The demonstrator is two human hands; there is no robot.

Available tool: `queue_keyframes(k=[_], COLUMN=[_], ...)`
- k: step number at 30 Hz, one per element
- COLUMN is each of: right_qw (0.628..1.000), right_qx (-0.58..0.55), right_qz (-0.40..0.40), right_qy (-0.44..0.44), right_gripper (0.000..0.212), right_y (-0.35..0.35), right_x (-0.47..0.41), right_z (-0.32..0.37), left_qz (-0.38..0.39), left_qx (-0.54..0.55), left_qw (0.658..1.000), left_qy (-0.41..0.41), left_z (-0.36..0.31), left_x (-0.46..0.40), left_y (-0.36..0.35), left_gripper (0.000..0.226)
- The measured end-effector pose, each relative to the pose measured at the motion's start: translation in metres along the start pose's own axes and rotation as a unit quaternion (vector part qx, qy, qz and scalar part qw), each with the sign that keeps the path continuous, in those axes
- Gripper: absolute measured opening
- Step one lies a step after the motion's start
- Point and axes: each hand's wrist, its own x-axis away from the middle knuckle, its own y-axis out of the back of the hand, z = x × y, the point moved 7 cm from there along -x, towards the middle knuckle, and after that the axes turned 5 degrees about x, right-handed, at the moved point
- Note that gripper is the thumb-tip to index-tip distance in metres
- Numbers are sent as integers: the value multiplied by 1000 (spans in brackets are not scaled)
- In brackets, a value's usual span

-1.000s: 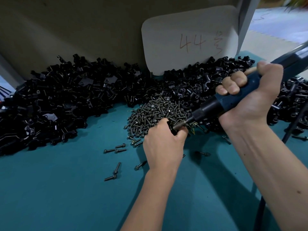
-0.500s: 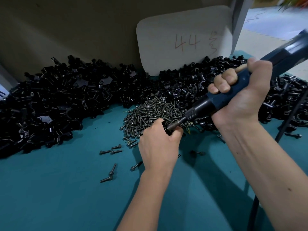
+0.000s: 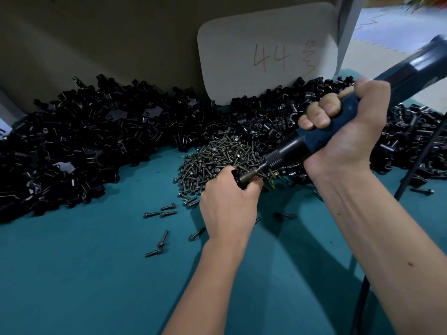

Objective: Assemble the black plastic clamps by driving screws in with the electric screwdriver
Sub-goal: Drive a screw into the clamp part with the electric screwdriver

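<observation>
My left hand (image 3: 228, 204) has a closed grip on one black clamp (image 3: 238, 180), mostly hidden in my fist, near the worktop's middle, just in front of the screw pile (image 3: 221, 155). My right hand (image 3: 343, 136) has its grip wrapped round the electric screwdriver (image 3: 321, 139), whose bit (image 3: 250, 175) meets the clamp at a slant. Risks: the slanted bit may cam out and slip onto my left fingers, since I can't see the screw seated; the driver's torque could spin the small clamp out of my grip; the cord (image 3: 416, 163) at the right edge may drag through the clamp heap (image 3: 92, 141).
</observation>
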Motion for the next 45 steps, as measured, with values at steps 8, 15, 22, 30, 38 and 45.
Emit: queue_keyframes(k=[8, 15, 22, 30, 38, 45], right_qw=[1000, 1000, 1000, 999, 998, 987], right_qx=[0, 3, 5, -4, -28, -73], right_qz=[-21, -22, -6, -15, -6, -95], right_qy=[-9, -8, -2, -28, -52, -105], right_gripper=[28, 26, 21, 30, 34, 42], right_y=[5, 6, 5, 7, 11, 36], right_x=[0, 0, 0, -3, -8, -12], right_z=[-1, 0, 0, -3, -6, -18], left_qz=[0, -10, -10, 1, 23, -32], left_qx=[-18, -32, -32, -23, -12, -84], left_qw=[1000, 999, 999, 999, 999, 995], left_qy=[-10, -17, -19, -34, -20, -40], left_z=[-1, -1, -1, -5, -3, -10], left_x=[-1, 0, 0, 1, 0, -1], left_y=[-2, -1, -2, -1, -3, 2], left_gripper=[36, 35, 39, 31, 31, 44])
